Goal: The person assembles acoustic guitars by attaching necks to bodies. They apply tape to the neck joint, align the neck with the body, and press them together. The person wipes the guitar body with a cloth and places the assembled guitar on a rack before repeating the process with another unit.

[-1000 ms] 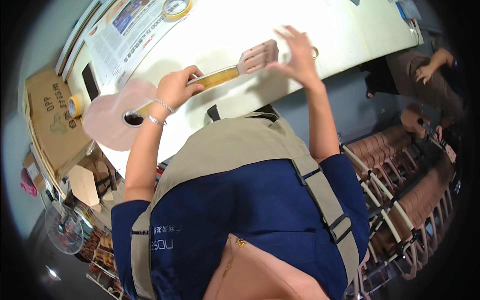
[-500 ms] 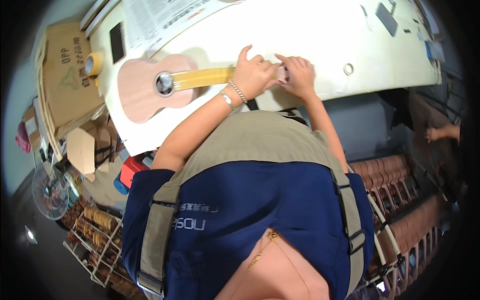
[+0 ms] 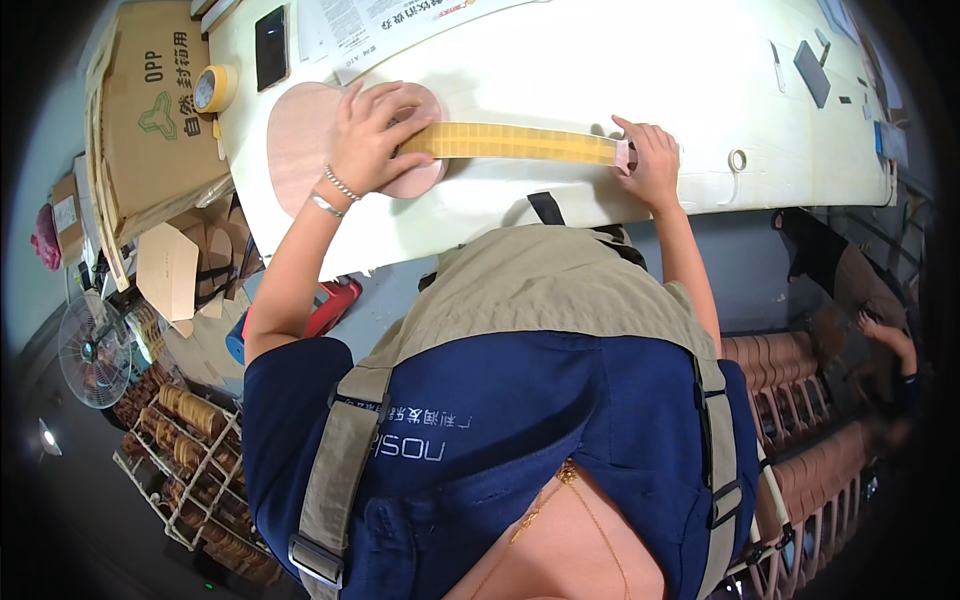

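An unfinished ukulele [image 3: 295, 150] with a pale pinkish wood body lies across the white table. Yellow tape [image 3: 520, 142] covers its fretboard. My left hand [image 3: 372, 140] lies on the top of the body, by the tape's inner end. Its fingers are spread and it hides the sound hole. At the far right end of the neck, my right hand [image 3: 652, 165] closes around the headstock [image 3: 623, 155], thumb and fingers on either side. Most of the headstock is hidden by that hand.
A black phone [image 3: 271, 48], a roll of yellow tape [image 3: 212, 90] and newspaper [image 3: 390, 30] lie at the back left. A small tape ring [image 3: 738, 160] and a dark flat block [image 3: 812, 73] are to the right. Racks [image 3: 800, 450] of instrument bodies stand behind; another person's hand [image 3: 880, 330] shows far right.
My left hand has moved left from the headstock end to the ukulele's body, covering the sound hole. My right hand stays at the headstock. The ukulele appears farther right in view.
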`<state>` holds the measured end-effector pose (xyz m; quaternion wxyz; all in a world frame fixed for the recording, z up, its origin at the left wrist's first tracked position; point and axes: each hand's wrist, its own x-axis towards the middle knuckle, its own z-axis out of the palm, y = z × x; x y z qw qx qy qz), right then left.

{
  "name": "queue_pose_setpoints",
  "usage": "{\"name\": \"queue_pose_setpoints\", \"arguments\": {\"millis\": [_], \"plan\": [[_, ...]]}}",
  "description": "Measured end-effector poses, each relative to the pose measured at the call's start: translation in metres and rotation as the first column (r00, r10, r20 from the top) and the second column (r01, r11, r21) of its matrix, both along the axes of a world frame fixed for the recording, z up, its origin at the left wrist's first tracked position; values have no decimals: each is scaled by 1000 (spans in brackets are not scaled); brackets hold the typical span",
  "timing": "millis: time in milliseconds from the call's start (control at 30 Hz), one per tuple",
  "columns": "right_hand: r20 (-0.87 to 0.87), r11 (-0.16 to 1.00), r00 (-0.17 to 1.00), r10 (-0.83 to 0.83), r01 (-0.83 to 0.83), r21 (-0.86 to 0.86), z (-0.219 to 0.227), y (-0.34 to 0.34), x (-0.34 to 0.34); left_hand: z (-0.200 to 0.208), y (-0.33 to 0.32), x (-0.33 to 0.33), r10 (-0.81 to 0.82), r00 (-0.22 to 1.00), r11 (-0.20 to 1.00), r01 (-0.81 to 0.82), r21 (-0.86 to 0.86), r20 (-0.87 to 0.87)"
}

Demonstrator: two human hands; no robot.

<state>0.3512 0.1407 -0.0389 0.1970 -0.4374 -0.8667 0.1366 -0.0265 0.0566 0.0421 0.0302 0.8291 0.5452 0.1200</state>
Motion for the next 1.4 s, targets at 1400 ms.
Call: {"name": "queue_pose_setpoints", "arguments": {"millis": [1400], "plan": [[77,1000,997,-4,6,-17,-1,-3,-3,-37,-16,-46,-41,965,993,67,-92,260]]}}
